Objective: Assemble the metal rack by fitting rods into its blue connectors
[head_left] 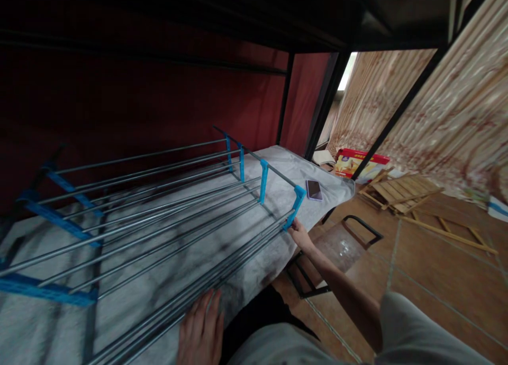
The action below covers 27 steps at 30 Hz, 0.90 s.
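A shoe rack (166,206) of thin metal tubes and blue plastic brackets lies across the grey bedding (273,161). My right hand (299,235) reaches to its right front corner, with the fingers closed around the lower end of a blue bracket (298,198); part of that grip is hidden. At the bottom centre, my left hand (201,325) rests beside the nearest bundle of tubes. Its fingers are stretched out and it holds nothing; whether the fingertips touch the tubes I cannot tell.
A phone (314,190) lies on the bedding beyond my right hand. Black bunk-bed framing (286,100) stands around and above. On the tiled floor are a dark-framed chair (337,243), a folded wooden piece (400,190) and a red-yellow box (357,164). Patterned curtains (448,100) hang behind.
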### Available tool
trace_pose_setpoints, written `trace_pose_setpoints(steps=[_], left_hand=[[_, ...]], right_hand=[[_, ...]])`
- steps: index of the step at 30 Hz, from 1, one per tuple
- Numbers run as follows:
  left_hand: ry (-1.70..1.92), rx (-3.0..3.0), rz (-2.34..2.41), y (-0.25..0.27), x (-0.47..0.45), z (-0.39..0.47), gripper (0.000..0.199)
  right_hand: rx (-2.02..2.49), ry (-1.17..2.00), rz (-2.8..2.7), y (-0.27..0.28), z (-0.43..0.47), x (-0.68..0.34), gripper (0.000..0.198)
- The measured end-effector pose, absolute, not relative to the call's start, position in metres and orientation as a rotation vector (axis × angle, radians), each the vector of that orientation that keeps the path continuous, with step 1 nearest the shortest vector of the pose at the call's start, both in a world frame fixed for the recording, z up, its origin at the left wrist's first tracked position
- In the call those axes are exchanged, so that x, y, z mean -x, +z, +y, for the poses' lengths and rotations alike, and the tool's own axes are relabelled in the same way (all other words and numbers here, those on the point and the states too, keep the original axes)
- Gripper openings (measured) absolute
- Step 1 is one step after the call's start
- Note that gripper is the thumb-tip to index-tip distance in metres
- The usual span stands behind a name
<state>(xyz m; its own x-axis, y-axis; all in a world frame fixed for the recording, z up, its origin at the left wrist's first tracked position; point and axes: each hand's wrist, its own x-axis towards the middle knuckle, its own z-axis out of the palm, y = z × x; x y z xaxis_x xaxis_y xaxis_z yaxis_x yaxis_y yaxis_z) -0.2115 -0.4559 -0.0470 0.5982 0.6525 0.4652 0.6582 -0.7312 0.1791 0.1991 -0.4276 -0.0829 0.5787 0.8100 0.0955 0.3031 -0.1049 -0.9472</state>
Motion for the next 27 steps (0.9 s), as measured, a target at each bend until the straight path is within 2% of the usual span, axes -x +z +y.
trace_pose_setpoints(steps=[4,9,27], left_hand=[[-0.543,2.788,-1.188,-0.042,0.151,-0.423,0.046],[-0.278,2.838,-1.187,-0.027,0.124,-0.407,0.056],[-0.179,2.889,-1.246,-0.020,0.121,-0.404,0.061]], right_hand=[[1.678,0.599,-0.978,-0.088,-0.433,-0.203,0.041],[1.719,0.614,-0.999,-0.089,-0.434,-0.210,0.037],[1.798,0.546,-1.000,-0.080,-0.433,-0.203,0.035]])
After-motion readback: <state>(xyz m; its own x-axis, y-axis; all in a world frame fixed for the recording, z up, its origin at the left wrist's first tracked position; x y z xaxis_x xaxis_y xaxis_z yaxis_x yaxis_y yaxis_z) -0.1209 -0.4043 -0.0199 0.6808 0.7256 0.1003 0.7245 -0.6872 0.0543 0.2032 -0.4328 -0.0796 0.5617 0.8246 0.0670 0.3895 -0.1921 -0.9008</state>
